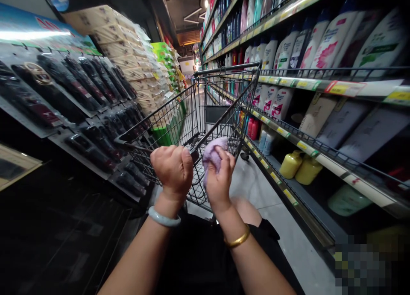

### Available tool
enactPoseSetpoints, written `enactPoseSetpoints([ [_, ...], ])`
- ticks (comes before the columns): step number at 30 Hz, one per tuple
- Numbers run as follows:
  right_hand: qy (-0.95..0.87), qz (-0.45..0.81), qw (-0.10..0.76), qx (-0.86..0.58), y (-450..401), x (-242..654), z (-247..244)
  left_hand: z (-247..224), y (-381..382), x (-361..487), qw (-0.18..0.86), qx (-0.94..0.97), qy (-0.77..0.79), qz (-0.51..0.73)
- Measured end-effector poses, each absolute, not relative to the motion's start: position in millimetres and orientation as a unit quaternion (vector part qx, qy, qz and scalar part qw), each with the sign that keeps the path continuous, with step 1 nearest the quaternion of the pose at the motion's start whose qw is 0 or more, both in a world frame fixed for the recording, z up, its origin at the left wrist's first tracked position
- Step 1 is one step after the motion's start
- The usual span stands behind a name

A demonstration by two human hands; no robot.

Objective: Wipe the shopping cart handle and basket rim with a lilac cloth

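A black wire shopping cart (174, 115) stands in front of me in the aisle, tilted in the view, with no goods visible in its basket. My left hand (173, 171) is closed in a fist around the cart's near top bar, and a pale bangle circles that wrist. Just to the right of it, my right hand (221, 175) pinches a crumpled light purple cloth (213, 152) against the same part of the cart. Whether the cloth touches the bar, I cannot tell. A gold bracelet sits on my right wrist.
Shelves (288, 79) of shampoo bottles (336, 39) line the right side. On the left hang packaged dark belts (73, 79), with stacked tan packs (118, 47) beyond. Grey floor (262, 192) runs between cart and shelves. Yellow bottles (291, 164) stand on a low shelf.
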State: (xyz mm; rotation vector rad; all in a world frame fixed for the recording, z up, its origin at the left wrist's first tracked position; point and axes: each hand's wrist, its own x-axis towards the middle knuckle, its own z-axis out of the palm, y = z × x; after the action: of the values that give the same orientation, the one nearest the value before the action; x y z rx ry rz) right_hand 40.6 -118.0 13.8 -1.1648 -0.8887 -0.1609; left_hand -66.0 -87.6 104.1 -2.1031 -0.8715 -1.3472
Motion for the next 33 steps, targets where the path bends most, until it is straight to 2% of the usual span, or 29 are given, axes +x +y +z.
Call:
enactPoseSetpoints([
  [4, -0.442, -0.088, 0.735, -0.506, -113, 36, 3, 105, -79, -71, 0.243, -0.773, -0.329, -0.485],
  [7, -0.37, -0.029, 0.748, -0.551, -100, 40, -14, 108, -76, -74, 0.214, -0.773, -0.347, -0.486],
  [10, -0.336, 0.007, 0.762, -0.554, -102, 34, -11, 110, -76, -76, 0.199, -0.77, -0.363, -0.485],
  [13, -0.435, -0.064, 0.755, -0.487, -113, 23, 2, 110, -75, -76, 0.201, -0.766, -0.374, -0.483],
  [16, -0.468, -0.112, 0.739, -0.472, -107, 24, -13, 109, -74, -76, 0.2, -0.761, -0.387, -0.481],
  [18, -0.397, -0.047, 0.75, -0.527, -93, 32, -39, 108, -72, -75, 0.191, -0.758, -0.396, -0.481],
  [20, -0.256, 0.1, 0.755, -0.596, -80, 40, -64, 107, -70, -74, 0.179, -0.756, -0.405, -0.482],
  [23, -0.149, 0.24, 0.742, -0.607, -78, 42, -68, 105, -68, -72, 0.164, -0.749, -0.421, -0.485],
  [29, -0.378, 0.095, 0.776, -0.497, -102, 33, -28, 99, -67, -69, 0.155, -0.739, -0.441, -0.486],
  [31, -0.361, 0.092, 0.768, -0.521, -96, 40, -39, 98, -67, -69, 0.142, -0.742, -0.45, -0.476],
  [33, -0.284, 0.143, 0.755, -0.573, -85, 48, -56, 98, -67, -68, 0.13, -0.744, -0.46, -0.467],
])
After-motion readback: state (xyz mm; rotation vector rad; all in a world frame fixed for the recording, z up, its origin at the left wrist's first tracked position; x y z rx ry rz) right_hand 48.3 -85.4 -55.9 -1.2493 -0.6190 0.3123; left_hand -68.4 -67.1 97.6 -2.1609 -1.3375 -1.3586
